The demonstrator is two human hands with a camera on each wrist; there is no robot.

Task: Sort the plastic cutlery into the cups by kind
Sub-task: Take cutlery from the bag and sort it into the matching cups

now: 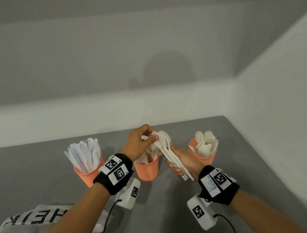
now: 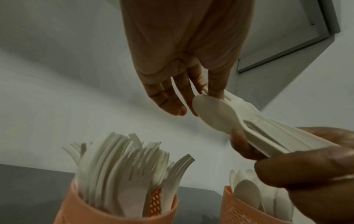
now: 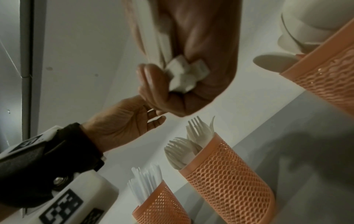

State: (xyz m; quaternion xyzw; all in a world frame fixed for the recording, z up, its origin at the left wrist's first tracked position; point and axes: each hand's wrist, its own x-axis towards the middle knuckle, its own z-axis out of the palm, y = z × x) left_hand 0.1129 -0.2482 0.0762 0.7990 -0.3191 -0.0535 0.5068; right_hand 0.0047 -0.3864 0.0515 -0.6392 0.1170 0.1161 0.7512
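Right hand (image 1: 181, 159) clenched round a bundle of white plastic cutlery (image 1: 172, 158), handles between its fingers. Left hand (image 1: 139, 142) pinching the bundle's top ends, above the fork cup (image 1: 147, 169).

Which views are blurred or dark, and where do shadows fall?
Head view: sharp and bright, a soft head-shaped shadow on the wall behind. Left wrist view: dim, right hand blurred close to the lens. Right wrist view: dim, the bundle of cutlery motion-blurred.
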